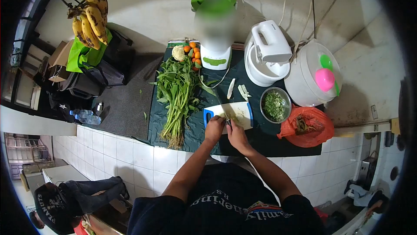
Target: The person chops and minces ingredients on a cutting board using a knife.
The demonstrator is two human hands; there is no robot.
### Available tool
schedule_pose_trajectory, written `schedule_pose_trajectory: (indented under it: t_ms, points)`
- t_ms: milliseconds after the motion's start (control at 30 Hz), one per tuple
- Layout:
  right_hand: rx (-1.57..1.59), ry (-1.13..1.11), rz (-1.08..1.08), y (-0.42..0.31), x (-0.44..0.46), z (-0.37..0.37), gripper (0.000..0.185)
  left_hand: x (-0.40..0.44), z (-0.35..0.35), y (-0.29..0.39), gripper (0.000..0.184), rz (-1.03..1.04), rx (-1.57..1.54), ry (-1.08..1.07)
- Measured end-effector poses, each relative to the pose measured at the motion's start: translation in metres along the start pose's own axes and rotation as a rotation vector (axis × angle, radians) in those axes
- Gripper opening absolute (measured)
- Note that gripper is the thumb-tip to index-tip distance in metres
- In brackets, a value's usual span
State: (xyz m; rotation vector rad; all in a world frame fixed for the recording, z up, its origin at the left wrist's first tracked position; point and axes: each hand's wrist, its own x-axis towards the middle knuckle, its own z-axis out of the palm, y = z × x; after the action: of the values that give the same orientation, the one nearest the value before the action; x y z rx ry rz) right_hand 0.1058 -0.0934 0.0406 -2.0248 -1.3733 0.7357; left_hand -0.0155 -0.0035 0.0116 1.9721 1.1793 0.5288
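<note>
A white cutting board (243, 110) with a blue edge lies near the counter's front edge, with small green bits on it. Over its front part, my right hand (236, 132) is closed on the dark handle of a knife (223, 107), whose blade points away from me. My left hand (215, 129) is closed beside it at the board's left front; what its fingers hold, if anything, is too small to tell. White pieces (231, 88) lie behind the board. To the right stands a metal bowl (275, 105) of chopped greens.
Leafy greens (177, 92) lie left of the board, near orange fruits (196, 55) and a cauliflower (178, 52). A scale (216, 59), a stand mixer (271, 46), a white container (310, 78) and a red bag (312, 126) surround the work area. Another person (65, 200) is at lower left.
</note>
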Motion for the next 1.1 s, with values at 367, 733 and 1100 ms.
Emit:
schedule_pose_trajectory:
  t_ms: [367, 733, 1100]
  points:
    - [-0.033, -0.076, 0.112, 0.001, -0.024, 0.002, 0.045, 0.0, 0.007, -0.01, 0.015, 0.077, 0.03, 0.01]
    - [-0.005, -0.006, -0.075, -0.002, -0.018, -0.008, 0.043, 0.002, 0.004, -0.001, 0.017, 0.014, -0.022, 0.031]
    - [0.029, 0.052, -0.049, 0.01, 0.001, 0.01, 0.042, 0.003, -0.001, 0.007, 0.014, -0.009, 0.008, 0.032]
